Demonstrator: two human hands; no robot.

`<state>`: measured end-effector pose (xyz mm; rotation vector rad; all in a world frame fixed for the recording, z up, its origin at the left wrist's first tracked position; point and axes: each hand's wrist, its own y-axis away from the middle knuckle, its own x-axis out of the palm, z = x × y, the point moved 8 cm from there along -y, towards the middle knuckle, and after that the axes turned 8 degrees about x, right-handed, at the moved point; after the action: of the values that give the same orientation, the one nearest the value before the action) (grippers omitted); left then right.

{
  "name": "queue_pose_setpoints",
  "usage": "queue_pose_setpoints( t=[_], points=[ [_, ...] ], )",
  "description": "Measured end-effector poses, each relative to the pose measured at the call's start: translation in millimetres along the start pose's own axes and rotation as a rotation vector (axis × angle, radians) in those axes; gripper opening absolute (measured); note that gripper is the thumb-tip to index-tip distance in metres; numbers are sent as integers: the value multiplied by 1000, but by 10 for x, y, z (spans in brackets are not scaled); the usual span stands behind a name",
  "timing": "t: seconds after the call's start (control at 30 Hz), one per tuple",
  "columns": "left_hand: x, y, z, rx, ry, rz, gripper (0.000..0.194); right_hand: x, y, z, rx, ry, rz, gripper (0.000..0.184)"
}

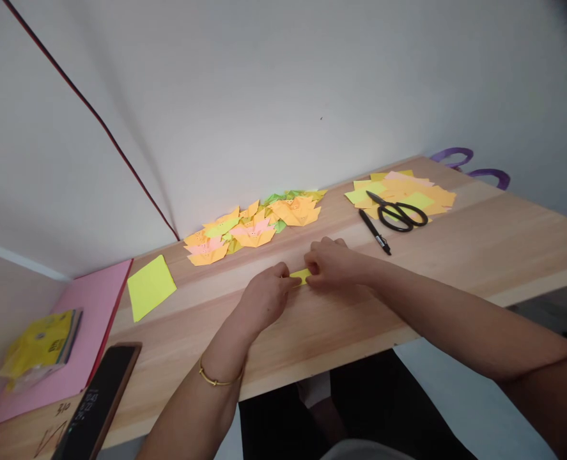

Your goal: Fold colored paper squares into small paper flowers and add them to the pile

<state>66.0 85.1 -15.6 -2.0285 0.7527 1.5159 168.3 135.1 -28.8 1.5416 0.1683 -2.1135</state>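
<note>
Between my two hands lies a small yellow piece of paper (300,276), narrow and apparently folded, low over the wooden table (331,326). My left hand (266,294) pinches its left end with thumb and fingers. At the right end, my right hand (333,262) has its fingers curled closed on the same paper. Most of the paper is hidden by the fingers. Beyond my hands, folded paper shapes (252,229) in orange, pink, yellow and green lie along the wall, some with small drawn marks.
Black-handled scissors (403,216) rest on loose coloured paper sheets (436,197) at the right, beside a black pen (374,231). Leftward are yellow square paper (151,287), a phone (98,402) and a yellow packet (43,345) on a pink folder (103,300). A cable (101,121) runs down the wall.
</note>
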Motion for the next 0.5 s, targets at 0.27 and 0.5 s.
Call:
queue_pose_setpoints(
  t=[0.27, 0.5],
  points=[
    [-16, 8, 4, 23, 58, -17, 34, -66, 47, -62, 26, 33, 33, 12],
    [-11, 11, 28, -5, -13, 24, 38, -105, 8, -108, 63, -12, -11, 16]
  ],
)
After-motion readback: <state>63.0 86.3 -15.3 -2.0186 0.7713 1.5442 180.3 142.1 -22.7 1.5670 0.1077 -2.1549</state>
